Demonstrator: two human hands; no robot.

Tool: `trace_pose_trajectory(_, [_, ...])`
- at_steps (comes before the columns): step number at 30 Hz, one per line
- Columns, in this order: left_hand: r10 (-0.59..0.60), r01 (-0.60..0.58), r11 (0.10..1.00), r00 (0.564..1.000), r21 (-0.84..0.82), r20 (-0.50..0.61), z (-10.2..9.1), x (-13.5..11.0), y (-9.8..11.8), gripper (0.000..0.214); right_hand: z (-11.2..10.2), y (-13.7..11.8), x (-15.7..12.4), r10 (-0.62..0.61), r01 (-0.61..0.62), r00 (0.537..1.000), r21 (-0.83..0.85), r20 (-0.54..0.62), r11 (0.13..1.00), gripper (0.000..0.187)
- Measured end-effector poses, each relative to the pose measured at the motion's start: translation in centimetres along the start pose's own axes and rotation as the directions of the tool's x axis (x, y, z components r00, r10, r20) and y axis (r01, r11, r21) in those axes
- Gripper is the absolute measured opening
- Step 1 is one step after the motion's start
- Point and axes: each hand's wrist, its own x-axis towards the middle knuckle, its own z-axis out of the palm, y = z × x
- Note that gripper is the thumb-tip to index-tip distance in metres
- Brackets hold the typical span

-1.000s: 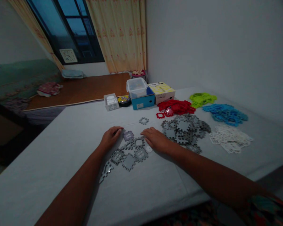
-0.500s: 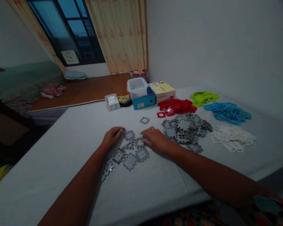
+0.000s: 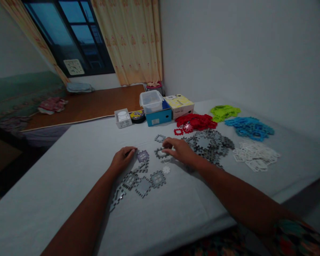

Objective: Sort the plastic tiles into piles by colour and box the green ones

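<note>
My right hand (image 3: 179, 151) pinches the edge of a grey interlocking building tile (image 3: 158, 154) with a round opening, low over the table. My left hand (image 3: 122, 159) rests to the left, fingers curled; whether anything is inside them is hidden. Its fingertips are close to a purple-grey tile (image 3: 143, 156). Below lie several grey tiles: a narrow one (image 3: 143, 167), a windowed one (image 3: 130, 180), a solid one (image 3: 143, 187) and another windowed one (image 3: 158, 179). Beyond the right hand's tile is a grey frame tile (image 3: 160, 138). A small white gear-shaped piece (image 3: 166, 170) lies nearby.
Piles of grey (image 3: 204, 142), red (image 3: 196, 122), lime (image 3: 224, 112), blue (image 3: 250, 127) and white (image 3: 256, 156) pieces spread to the right. Behind stand a clear plastic tub (image 3: 151, 101), a blue box (image 3: 159, 117), a yellow box (image 3: 180, 105), a round tin (image 3: 138, 116) and a small white box (image 3: 123, 119).
My right hand has drawn the round-opening tile up and away from the grey cluster, uncovering the white gear-shaped piece. My left hand stays beside the purple-grey tile. The view has shifted slightly.
</note>
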Motion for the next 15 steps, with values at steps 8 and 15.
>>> trace_pose_trajectory(8, [0.022, -0.023, 0.999, 1.0, 0.034, 0.013, -0.2, 0.1, 0.2, 0.048, -9.8, 5.9, -1.3, 0.182, -0.229, 0.966, -0.284, -0.182, 0.931, 0.025])
trace_pose_trajectory(15, [0.018, -0.018, 0.999, 1.0, 0.032, 0.011, -0.2, 0.1, 0.1, 0.048, -10.1, 6.7, -1.6, 0.254, -0.381, 0.914, -0.458, -0.315, 0.803, 0.016])
